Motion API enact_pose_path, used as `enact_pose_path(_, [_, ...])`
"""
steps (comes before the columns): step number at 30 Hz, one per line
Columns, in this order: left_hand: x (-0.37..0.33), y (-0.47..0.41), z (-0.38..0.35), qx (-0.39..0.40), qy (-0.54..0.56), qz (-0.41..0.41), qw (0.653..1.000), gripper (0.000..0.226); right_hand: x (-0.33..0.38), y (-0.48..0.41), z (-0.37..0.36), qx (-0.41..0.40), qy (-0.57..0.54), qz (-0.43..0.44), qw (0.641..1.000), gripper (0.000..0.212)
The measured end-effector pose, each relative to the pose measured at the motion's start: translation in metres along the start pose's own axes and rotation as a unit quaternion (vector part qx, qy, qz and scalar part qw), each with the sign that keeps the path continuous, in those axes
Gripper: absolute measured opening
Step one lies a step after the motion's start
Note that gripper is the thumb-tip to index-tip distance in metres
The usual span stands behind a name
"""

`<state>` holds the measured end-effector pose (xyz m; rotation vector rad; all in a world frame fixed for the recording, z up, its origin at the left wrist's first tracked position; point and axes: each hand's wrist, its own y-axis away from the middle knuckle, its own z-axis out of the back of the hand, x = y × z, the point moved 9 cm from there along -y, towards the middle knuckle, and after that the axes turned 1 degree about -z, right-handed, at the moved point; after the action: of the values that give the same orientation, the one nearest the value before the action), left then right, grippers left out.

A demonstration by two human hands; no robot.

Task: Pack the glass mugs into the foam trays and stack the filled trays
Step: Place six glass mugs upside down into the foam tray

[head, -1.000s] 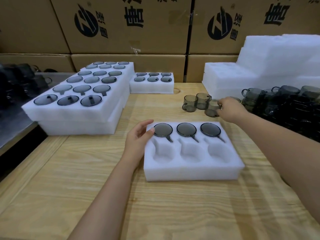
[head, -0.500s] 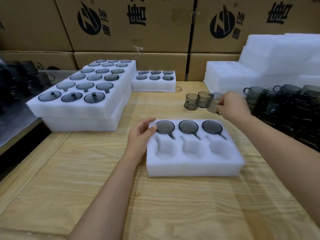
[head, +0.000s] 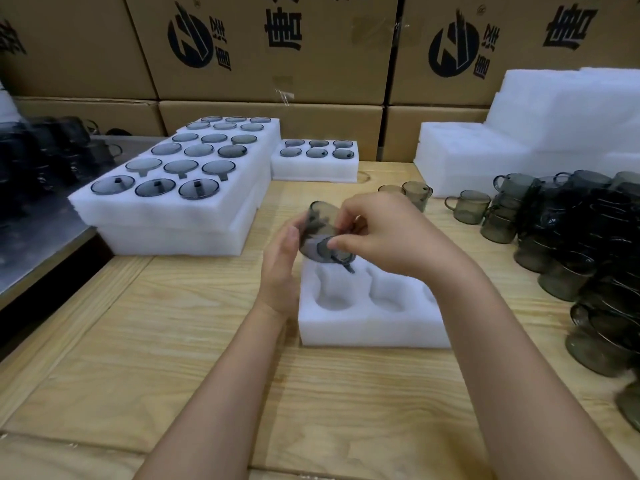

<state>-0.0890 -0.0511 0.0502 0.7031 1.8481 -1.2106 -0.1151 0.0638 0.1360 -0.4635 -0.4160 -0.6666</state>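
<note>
As I watched, right hand (head: 391,237): fingers (head: 343,242) pinched the mug (head: 320,225) over the tray (head: 374,327).
Left hand (head: 280,261): straight fingers touched its side.

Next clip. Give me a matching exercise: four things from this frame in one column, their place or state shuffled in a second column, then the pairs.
1. tilted mug
2. near foam tray
3. small back tray
4. loose mugs

A. heaped at the table's right
B. all six pockets filled
C. pinched by the right hand, over a tray
D. front pockets empty

Pairs: 1-C, 2-D, 3-B, 4-A
</note>
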Motion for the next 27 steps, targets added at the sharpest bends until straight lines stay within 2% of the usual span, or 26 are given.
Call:
enact_pose_path(2, [0.007,0.000,-0.002,0.030,0.035,0.035,0.998,0.081,0.004,0.000,-0.008,0.027,0.007,0.029,0.999,0.011])
enact_pose_path(3, [0.009,0.000,-0.001,0.032,0.043,0.047,0.997,0.081,0.004,0.000,-0.010,0.029,0.013,0.036,0.999,0.010])
enact_pose_path(5, [0.011,0.000,0.008,-0.002,0.046,0.054,0.997,0.066,-0.001,-0.001,-0.011,0.004,0.054,0.032,0.998,0.011])
enact_pose_path(7, [0.007,-0.002,0.016,-0.061,0.039,0.040,0.997,0.057,-0.008,-0.002,-0.004,-0.064,0.099,0.003,0.993,0.023])
enact_pose_path(9, [-0.002,0.000,0.020,-0.115,0.006,-0.001,0.993,0.052,-0.012,0.000,0.003,-0.121,0.039,-0.030,0.991,0.035])
enact_pose_path(10, [-0.008,0.001,0.019,-0.127,-0.029,-0.025,0.991,0.053,-0.014,0.000,0.001,-0.118,-0.023,-0.047,0.992,0.042])
enact_pose_path(12, [-0.018,0.004,0.012,-0.116,-0.103,-0.075,0.985,0.058,-0.015,-0.003,-0.015,-0.063,-0.111,-0.071,0.989,0.061])
enact_pose_path(14, [-0.024,0.004,0.007,-0.090,-0.156,-0.111,0.977,0.062,-0.015,-0.004,-0.030,-0.032,-0.122,-0.074,0.989,0.071])
enact_pose_path(17, [-0.026,0.004,-0.002,-0.025,-0.192,-0.135,0.972,0.067,-0.021,-0.004,-0.029,-0.045,-0.141,-0.083,0.986,0.059])
enact_pose_path(20, [-0.017,0.004,-0.001,0.018,-0.122,-0.083,0.989,0.064,-0.032,-0.003,-0.022,-0.017,-0.174,-0.090,0.980,0.051])
enact_pose_path(24, [0.010,-0.004,0.023,-0.022,-0.042,0.028,0.998,0.051,-0.044,0.004,-0.001,0.015,-0.210,-0.081,0.974,0.046])
enact_pose_path(27, [0.033,-0.002,0.027,-0.020,-0.041,0.120,0.992,0.045,-0.038,0.012,-0.002,0.099,-0.209,-0.042,0.972,0.047])
